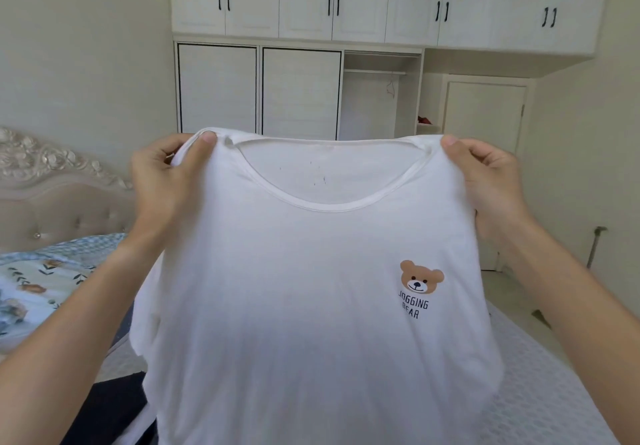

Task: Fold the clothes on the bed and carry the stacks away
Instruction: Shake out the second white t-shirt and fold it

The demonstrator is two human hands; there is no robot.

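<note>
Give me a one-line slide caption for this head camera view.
Both hands, left hand and right hand, hold a white bear-print T-shirt up by its shoulders, facing a white wardrobe.

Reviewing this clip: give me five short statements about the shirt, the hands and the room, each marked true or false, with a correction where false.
1. Both hands hold the white T-shirt up by its shoulders. True: the left hand and the right hand each pinch a shoulder.
2. The shirt lies folded on the bed. False: it hangs unfolded in the air.
3. The bear print sits on the right side of the picture. True.
4. The print reads "RUNNING CAT". False: it reads "JOGGING BEAR".
5. All wardrobe compartments are closed. False: one section stands open, with a hanger on its rail.
</note>
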